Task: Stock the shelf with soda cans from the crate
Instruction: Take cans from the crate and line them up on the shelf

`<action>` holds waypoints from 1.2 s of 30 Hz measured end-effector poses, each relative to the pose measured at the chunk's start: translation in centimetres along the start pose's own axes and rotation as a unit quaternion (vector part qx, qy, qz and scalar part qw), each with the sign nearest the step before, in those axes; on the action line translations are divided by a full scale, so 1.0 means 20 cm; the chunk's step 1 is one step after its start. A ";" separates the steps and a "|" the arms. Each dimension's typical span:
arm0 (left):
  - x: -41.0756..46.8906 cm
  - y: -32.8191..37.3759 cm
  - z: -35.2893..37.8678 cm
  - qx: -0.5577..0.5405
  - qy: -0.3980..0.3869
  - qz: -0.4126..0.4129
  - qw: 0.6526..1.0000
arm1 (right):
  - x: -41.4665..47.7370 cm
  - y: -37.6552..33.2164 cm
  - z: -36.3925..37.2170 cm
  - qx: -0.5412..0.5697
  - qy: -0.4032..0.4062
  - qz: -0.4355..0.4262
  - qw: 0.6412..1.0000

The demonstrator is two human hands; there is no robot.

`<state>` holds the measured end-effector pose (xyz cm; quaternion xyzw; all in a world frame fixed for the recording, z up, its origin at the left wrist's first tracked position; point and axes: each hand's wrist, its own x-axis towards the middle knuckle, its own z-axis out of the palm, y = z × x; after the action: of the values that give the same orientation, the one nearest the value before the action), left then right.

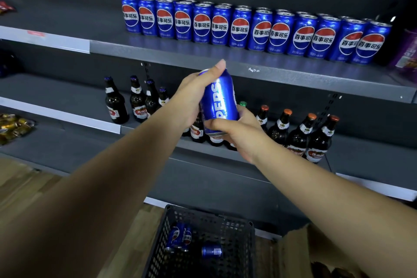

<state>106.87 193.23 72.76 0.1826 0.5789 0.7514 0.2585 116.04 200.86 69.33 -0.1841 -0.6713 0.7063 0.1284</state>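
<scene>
My left forearm (pixel 90 198) fills the lower corner closest to me, and my right forearm (pixel 338 187) reaches in from the other side. They meet at the blue soda can (pixel 220 101), which I hold in the air with both hands.

My left hand (pixel 191 99) wraps the can's upper side, with one digit laid over its top rim. My right hand (pixel 239 135) cups the can's base, thumb across the lower front. The can tilts a little, its white lettering running up the side.

Straight below the can, on the wooden floor (pixel 27 187), sits the black mesh crate (pixel 158 244). Inside it lie a pair of cans (pixel 178 238) side by side and a single can (pixel 211 251) apart from them. Below the can and to its right is a brown cardboard box (pixel 297 253).

Above the can, the grey shelf (pixel 203 52) carries a long row of cans (pixel 239 27), upright and shoulder to shoulder, with more can tops showing behind them. A purple container (pixel 408 52) stands just past the row's right end.

Behind the can, on the next shelf down, stand dark beer bottles (pixel 300 137), some to its left and some to its right. Far left of the can lies a heap of gold-wrapped packets (pixel 13 128).
</scene>
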 end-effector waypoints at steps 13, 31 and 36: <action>-0.02 0.07 -0.04 -0.025 0.039 0.004 0.999 | 0.02 -0.09 -0.07 0.064 -0.158 0.072 0.983; -0.03 0.10 0.17 0.018 0.129 0.062 0.989 | 0.07 -0.13 0.00 0.023 0.025 -0.076 0.997; 0.01 0.16 0.19 0.014 0.124 0.097 0.987 | 0.12 -0.21 -0.07 -0.011 -0.014 -0.061 0.998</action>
<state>108.31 195.71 76.77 0.1474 0.5966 0.7815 0.1077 114.22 203.42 73.19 -0.1342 -0.6906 0.6926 0.1592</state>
